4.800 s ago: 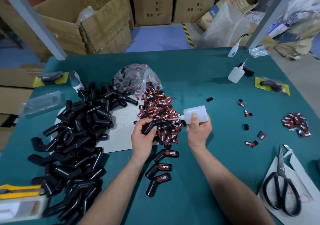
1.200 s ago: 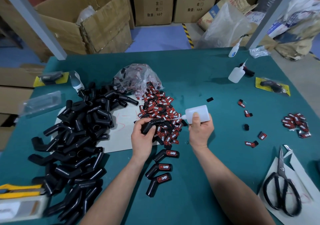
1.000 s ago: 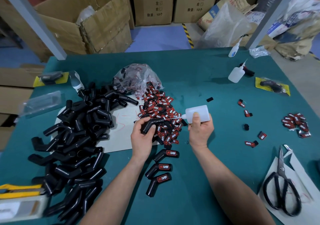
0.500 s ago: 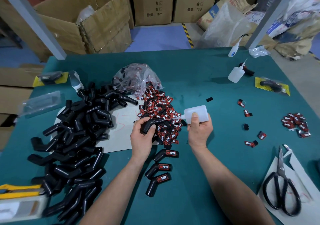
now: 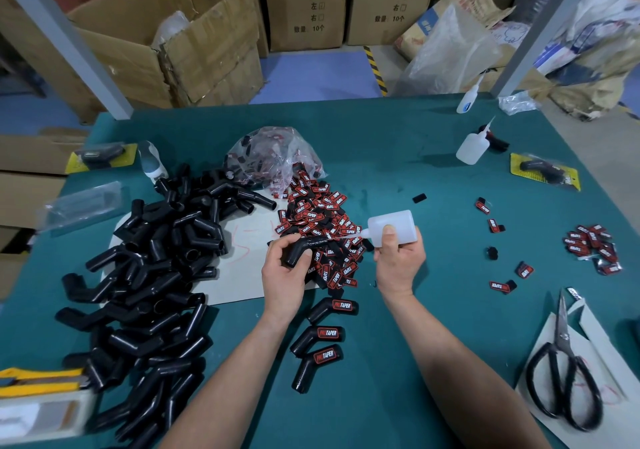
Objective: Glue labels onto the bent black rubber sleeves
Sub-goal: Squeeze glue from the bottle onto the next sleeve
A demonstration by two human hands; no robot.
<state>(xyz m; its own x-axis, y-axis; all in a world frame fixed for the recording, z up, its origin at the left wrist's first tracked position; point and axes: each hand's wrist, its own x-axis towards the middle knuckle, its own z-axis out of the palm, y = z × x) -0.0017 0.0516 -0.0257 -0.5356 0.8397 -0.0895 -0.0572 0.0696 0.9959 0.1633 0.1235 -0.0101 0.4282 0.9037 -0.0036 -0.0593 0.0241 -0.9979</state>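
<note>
My left hand [image 5: 282, 277] grips a bent black rubber sleeve [image 5: 300, 249] over the pile of red-and-black labels [image 5: 320, 220]. My right hand [image 5: 398, 261] holds a white glue bottle [image 5: 393, 225] on its side, its thin nozzle pointing left onto the sleeve's upper arm. Three labelled sleeves [image 5: 320, 334] lie in a column on the green table [image 5: 381, 171] between my forearms. A large heap of bare black sleeves [image 5: 152, 268] covers the left side.
Black scissors [image 5: 562, 376] lie on white paper at the right. Loose labels [image 5: 592, 244] are scattered on the right; two more glue bottles [image 5: 472, 147] stand at the back right. A clear bag of labels [image 5: 273, 154] sits behind the pile. A yellow tool [image 5: 38, 379] lies front left.
Both hands stay nearly in place. The bottle's nozzle has shifted slightly along the held sleeve, and the sleeve's upper arm has tilted a little.
</note>
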